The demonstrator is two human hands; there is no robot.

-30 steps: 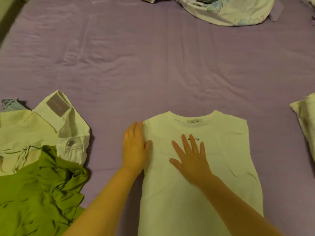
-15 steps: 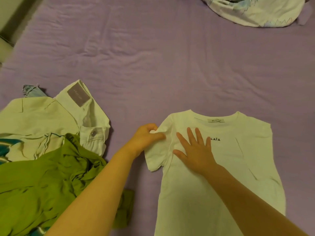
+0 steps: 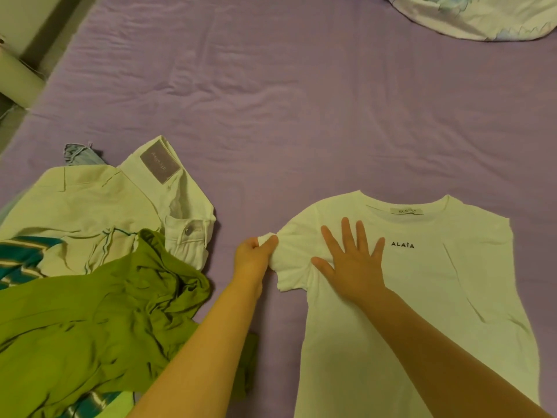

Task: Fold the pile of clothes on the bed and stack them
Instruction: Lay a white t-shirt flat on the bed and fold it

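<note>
A white T-shirt (image 3: pixel 428 285) with small black lettering lies face up on the purple bed sheet (image 3: pixel 271 116), its right side folded inward. My left hand (image 3: pixel 254 257) pinches the shirt's left sleeve at its outer edge. With fingers spread, my right hand (image 3: pixel 354 260) presses flat on the shirt's chest, just left of the lettering. To the left sits the pile of clothes: white jeans (image 3: pixel 126 206) with a grey patch, a crumpled green garment (image 3: pixel 99 324) on top, and a teal striped piece (image 3: pixel 21 260).
A pale patterned cloth (image 3: pixel 470 16) lies bunched at the far right corner of the bed. The bed's left edge runs diagonally at top left, with a pale wall or furniture (image 3: pixel 18 79) beyond. A bit of light blue denim (image 3: pixel 78 152) pokes out behind the jeans.
My left hand went from lying flat at the shirt's left edge to pinching the sleeve and drawing it outward. The right hand stayed pressed on the chest. The camera view shifted left.
</note>
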